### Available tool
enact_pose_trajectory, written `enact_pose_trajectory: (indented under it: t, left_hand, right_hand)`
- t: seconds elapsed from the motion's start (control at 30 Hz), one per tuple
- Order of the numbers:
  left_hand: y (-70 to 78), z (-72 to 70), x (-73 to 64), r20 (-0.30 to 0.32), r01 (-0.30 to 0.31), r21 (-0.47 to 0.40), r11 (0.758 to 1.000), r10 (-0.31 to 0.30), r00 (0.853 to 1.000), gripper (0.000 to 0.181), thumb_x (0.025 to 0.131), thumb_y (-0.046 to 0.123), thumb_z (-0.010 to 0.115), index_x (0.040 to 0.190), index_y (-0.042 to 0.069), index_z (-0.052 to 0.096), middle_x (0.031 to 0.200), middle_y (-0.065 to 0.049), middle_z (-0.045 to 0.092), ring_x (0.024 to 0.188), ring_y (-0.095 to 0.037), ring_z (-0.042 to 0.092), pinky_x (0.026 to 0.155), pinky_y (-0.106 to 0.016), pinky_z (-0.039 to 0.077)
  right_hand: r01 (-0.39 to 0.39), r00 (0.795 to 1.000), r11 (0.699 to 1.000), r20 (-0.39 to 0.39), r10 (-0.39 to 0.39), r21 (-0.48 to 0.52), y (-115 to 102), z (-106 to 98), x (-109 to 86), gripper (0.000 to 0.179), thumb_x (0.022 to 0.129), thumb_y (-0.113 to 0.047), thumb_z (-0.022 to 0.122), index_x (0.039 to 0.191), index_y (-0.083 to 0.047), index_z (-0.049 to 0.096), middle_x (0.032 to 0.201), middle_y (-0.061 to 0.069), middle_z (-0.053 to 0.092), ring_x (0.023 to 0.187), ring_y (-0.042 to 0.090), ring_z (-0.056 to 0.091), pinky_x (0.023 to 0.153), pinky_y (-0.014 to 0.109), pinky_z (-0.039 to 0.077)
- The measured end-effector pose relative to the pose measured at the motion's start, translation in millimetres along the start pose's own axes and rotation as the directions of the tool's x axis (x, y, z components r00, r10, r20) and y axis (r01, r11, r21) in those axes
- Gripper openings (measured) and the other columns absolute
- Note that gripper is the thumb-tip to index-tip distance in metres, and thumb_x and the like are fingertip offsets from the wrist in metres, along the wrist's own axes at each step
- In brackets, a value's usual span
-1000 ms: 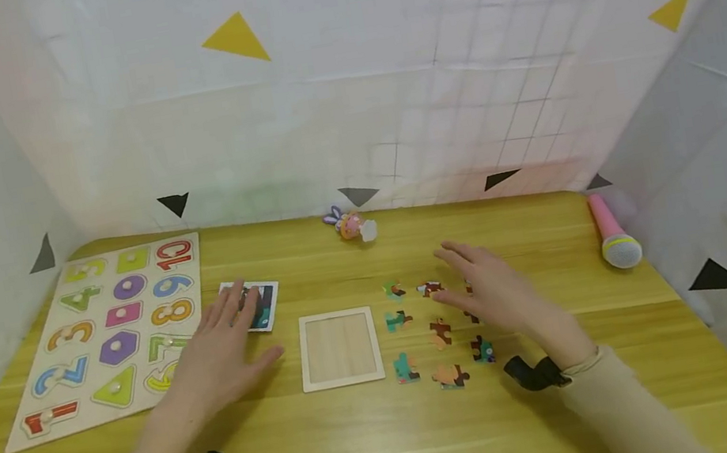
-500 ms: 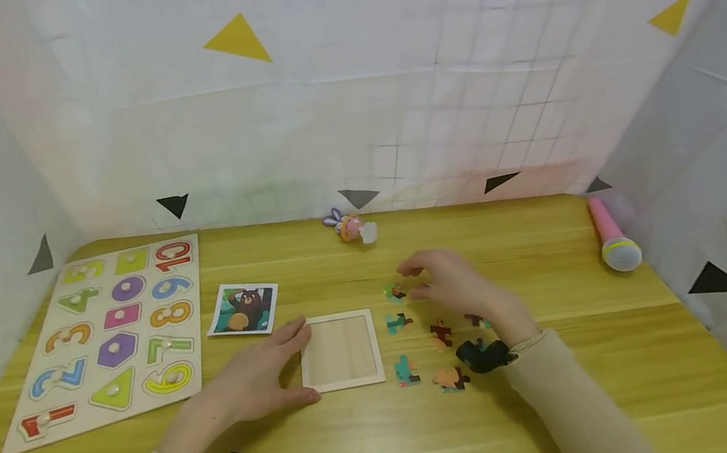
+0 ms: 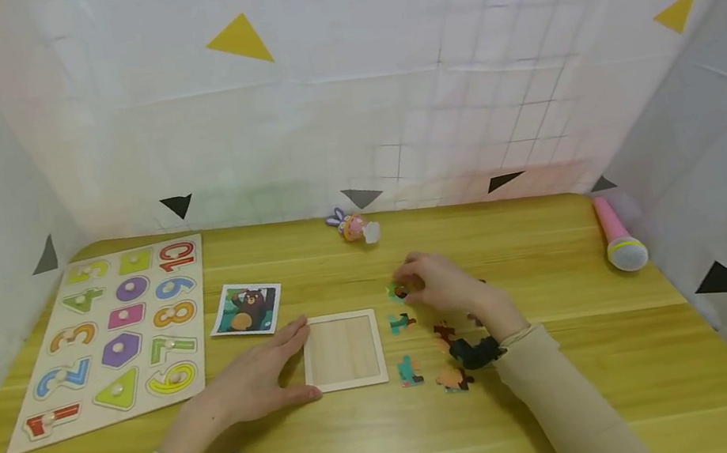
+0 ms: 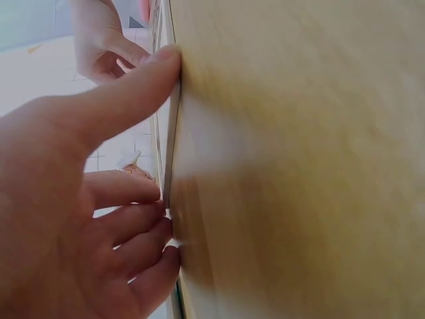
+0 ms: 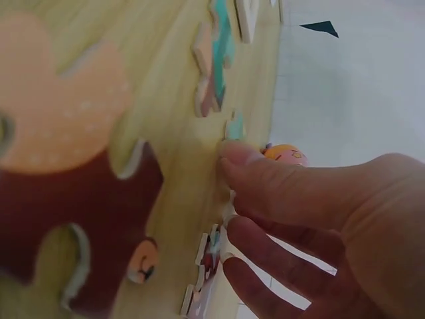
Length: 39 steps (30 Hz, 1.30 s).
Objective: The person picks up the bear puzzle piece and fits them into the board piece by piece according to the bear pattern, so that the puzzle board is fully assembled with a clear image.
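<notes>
My left hand [image 3: 248, 382] rests at the left side of a square wooden puzzle tray [image 3: 379, 346], thumb at its near corner and fingertips at its far corner. In the left wrist view the thumb [image 4: 143, 93] lies along the tray's edge. My right hand [image 3: 450, 292] pinches a green-and-brown jigsaw piece [image 3: 394, 291] at the far left of the loose pieces; the thumb partly covers it in the right wrist view. Below it lie a teal piece [image 3: 400, 323], another teal piece [image 3: 409, 371] and an orange one [image 3: 454, 378]. Other pieces are partly hidden under the right hand and wrist.
A bear picture card [image 3: 248, 310] lies beyond the left hand. On the far left is a number-and-shape peg board [image 3: 87, 369]. A small bunny-eared toy [image 3: 352, 227] stands at the back, and a pink toy microphone [image 3: 617, 232] lies at the right edge.
My left hand came from over the bear card to the tray's left edge. My right hand moved left across the pieces, and its thumb and finger closed on the far-left one.
</notes>
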<state>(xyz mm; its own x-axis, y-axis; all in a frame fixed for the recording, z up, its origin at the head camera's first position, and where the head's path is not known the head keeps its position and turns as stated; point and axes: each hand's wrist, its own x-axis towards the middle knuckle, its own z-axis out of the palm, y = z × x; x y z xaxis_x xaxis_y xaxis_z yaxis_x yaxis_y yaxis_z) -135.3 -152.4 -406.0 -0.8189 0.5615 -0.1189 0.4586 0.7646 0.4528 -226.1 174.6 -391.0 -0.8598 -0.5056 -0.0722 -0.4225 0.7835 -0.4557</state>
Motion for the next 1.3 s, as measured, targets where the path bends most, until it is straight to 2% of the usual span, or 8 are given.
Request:
enact_pose_trajectory:
  t: [0.37,0.83,1.07,1.3]
  left_hand:
    - [-2.3,2.8,0.8,0.006,0.006,-0.023,1.0,-0.006,1.0,0.095,0.087,0.059,0.068,0.157,0.006,0.032,0.165,-0.011,0.024,0.144,-0.037,0.037,0.113,-0.055,0.036]
    - [-2.2,4.3,0.6,-0.002,-0.006,-0.017,1.0,0.006,1.0,0.094,0.088,0.057,0.069,0.156,0.004,0.033,0.165,-0.012,0.024,0.144,-0.037,0.037,0.113,-0.054,0.037]
    - [-1.5,4.6,0.5,-0.003,-0.004,-0.015,1.0,0.004,1.0,0.094,0.088,0.057,0.069,0.156,0.004,0.033,0.165,-0.012,0.024,0.144,-0.037,0.038,0.113,-0.054,0.037]
    - [-0.5,4.1,0.5,0.001,0.009,-0.019,1.0,-0.009,1.0,0.094,0.087,0.058,0.069,0.156,0.005,0.032,0.165,-0.011,0.024,0.143,-0.037,0.039,0.112,-0.055,0.037]
  right_hand:
    - [-0.019,1.0,1.0,-0.012,0.02,0.02,1.4,2.9,0.9,0.025,0.092,-0.012,0.073,0.114,-0.002,0.071,0.107,0.007,0.062,0.1,0.022,0.062,0.091,0.04,0.054]
    - [0.055,0.998,0.995,0.016,-0.054,-0.08,3.7,3.6,-1.5,0.018,0.095,-0.017,0.069,0.107,-0.004,0.069,0.102,0.006,0.061,0.091,0.017,0.059,0.085,0.035,0.054]
    - [0.028,0.999,0.997,0.03,-0.025,-0.071,3.1,3.1,-2.2,0.021,0.096,-0.024,0.069,0.107,-0.006,0.072,0.099,0.002,0.061,0.088,0.013,0.059,0.08,0.031,0.054]
    - [0.07,0.997,0.994,0.031,-0.068,-0.086,3.7,0.1,-4.3,0.021,0.098,-0.022,0.066,0.108,-0.005,0.072,0.097,0.001,0.06,0.085,0.013,0.057,0.077,0.029,0.052]
